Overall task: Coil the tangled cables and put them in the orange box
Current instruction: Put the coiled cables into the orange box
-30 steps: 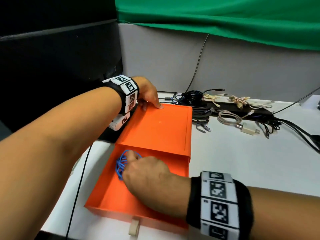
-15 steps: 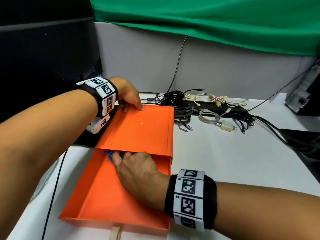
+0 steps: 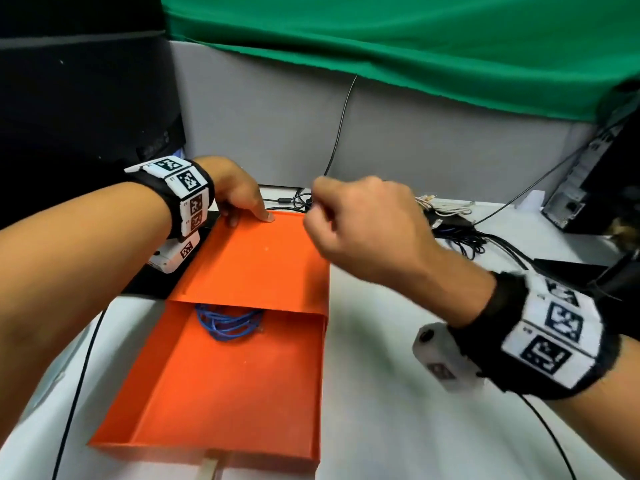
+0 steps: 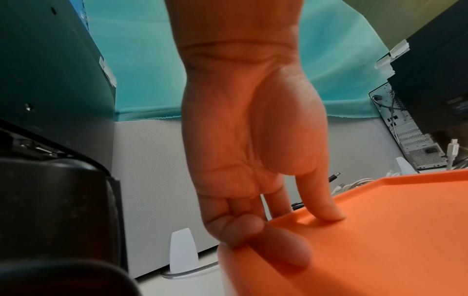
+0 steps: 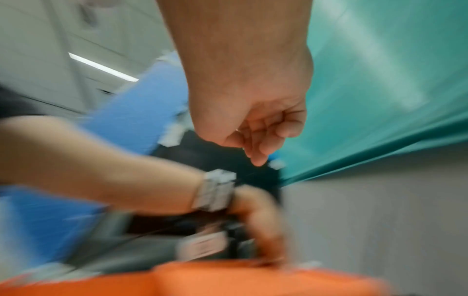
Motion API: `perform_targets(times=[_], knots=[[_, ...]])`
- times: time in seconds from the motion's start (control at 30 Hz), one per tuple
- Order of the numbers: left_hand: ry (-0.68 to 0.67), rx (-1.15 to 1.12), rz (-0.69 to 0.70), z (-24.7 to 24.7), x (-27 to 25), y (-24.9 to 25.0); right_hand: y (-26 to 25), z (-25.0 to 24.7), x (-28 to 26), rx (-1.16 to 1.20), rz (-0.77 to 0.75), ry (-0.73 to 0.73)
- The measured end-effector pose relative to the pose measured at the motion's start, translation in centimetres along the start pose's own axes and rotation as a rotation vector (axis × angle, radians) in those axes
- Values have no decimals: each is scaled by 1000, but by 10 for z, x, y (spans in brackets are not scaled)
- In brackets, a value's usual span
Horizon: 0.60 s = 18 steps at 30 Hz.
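Observation:
The orange box [image 3: 256,265] lies on the white table with its drawer [image 3: 225,393] pulled out toward me. A coiled blue cable [image 3: 227,323] sits in the drawer, half under the sleeve's edge. My left hand [image 3: 239,195] rests on the sleeve's far end. In the left wrist view this left hand [image 4: 253,160] has its thumb pressed on the orange box [image 4: 380,230], with its other fingers at the far edge. My right hand [image 3: 360,230] hovers above the box's far right corner, fingers loosely curled and empty, as the blurred right hand [image 5: 255,136] confirms.
A tangle of beige cables [image 3: 446,211] and black cables [image 3: 464,237] lies at the back of the table by the grey partition. A black monitor [image 3: 86,116] stands at the left and a computer tower [image 3: 595,188] at the right. A thin black cable [image 3: 79,375] runs along the table's left side.
My right hand let go of the blue coil inside the drawer, lifted out and moved toward the far cable pile. The coil now lies free. The left hand stayed on the sleeve.

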<state>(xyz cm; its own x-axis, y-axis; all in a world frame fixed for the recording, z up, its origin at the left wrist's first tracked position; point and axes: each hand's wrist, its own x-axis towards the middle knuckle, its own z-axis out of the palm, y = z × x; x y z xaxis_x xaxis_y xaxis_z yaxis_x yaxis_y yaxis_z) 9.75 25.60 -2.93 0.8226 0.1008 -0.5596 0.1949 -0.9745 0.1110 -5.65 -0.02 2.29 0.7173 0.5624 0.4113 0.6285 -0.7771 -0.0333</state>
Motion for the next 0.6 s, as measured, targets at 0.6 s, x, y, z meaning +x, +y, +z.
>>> perform_targets(times=[0.6], knots=[[-63, -90, -43, -9, 8, -2, 269, 78, -18, -99, 648, -605]])
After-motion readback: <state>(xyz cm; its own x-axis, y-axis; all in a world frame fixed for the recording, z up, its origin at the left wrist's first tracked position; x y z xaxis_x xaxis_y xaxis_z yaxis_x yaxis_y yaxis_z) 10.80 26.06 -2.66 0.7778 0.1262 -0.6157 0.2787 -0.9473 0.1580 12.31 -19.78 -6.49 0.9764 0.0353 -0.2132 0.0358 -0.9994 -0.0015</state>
